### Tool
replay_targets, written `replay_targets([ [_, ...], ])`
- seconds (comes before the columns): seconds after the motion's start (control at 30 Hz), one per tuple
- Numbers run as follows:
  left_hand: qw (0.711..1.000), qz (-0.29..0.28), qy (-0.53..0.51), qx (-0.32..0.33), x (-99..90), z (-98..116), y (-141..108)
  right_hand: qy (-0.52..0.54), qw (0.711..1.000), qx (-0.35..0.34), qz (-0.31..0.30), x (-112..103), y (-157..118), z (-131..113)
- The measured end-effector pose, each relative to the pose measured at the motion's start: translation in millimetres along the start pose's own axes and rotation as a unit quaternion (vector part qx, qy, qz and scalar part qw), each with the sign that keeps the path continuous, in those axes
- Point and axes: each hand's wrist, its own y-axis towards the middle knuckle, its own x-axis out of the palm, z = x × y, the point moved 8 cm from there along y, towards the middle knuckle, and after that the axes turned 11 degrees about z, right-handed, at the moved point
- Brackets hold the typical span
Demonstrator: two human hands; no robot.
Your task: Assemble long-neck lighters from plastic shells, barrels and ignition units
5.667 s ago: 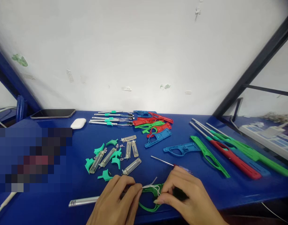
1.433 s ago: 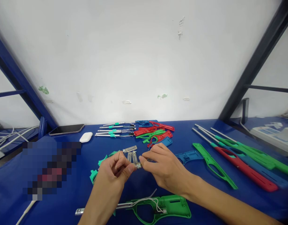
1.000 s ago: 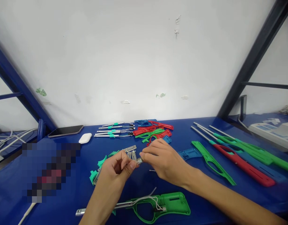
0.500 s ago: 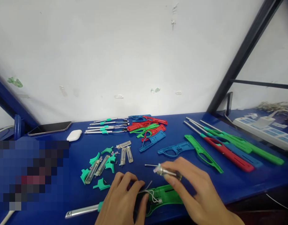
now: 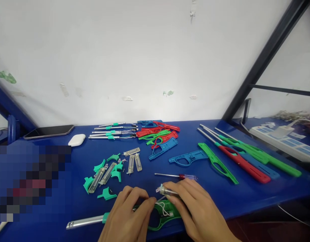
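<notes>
At the front of the table lies an open green lighter half-shell (image 5: 167, 215) with white wires in it. Its metal tube (image 5: 85, 222) with a teal collar points left. My left hand (image 5: 128, 211) is closed over the neck of this lighter, thumb and forefinger pressed together; what lies under the fingers is hidden. Between thumb and fingers, my right hand (image 5: 195, 205) grips a clear fuel tank (image 5: 167, 190), held just above the shell with its valve end to the left. Just beyond my right hand lies a screwdriver (image 5: 180, 176).
Teal triggers (image 5: 106, 194) and clear fuel tanks (image 5: 137, 162) lie to the left. Metal tubes with wires (image 5: 112, 133) and coloured half-shells (image 5: 165, 148) are at the back. Assembled lighters (image 5: 245, 163) lie right. A phone (image 5: 49, 131) and white case (image 5: 76, 139) sit back left.
My right hand has moved left with the fuel tank, closer to my left hand, and lower over the shell. More of the screwdriver shows. The view has shifted slightly.
</notes>
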Motion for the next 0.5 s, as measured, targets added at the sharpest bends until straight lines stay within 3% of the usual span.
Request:
replay_targets([
  [0.5, 0.999, -0.041, -0.002, 0.032, 8.8, -2.8, -11.3, -0.007, 1.000, -0.002, -0.002, -1.3, 0.9, -1.9],
])
